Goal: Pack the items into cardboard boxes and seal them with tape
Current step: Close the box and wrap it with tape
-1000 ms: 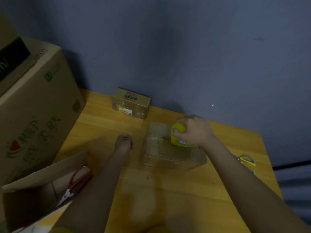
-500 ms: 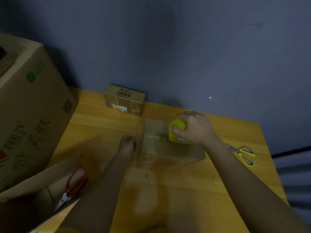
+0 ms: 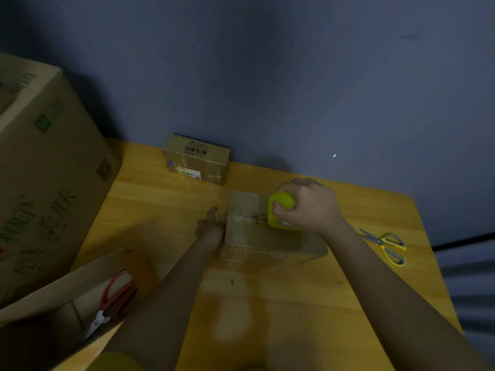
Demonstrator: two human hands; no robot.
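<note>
Yellow tape dispenser gripped by right hand atop centre-frame cardboard box, left hand (fingers curled, thumb up) bracing its left side, likely steadying for taping.

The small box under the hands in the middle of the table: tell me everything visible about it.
The small cardboard box is brown and low, lying flat on the wooden table in front of another small labelled box. Its top flaps are closed, with a dark seam across the top, and glossy clear tape seems to cover parts of it. The right hand grips a yellow tape dispenser set on the seam. The left hand presses against the box's left end.
</note>
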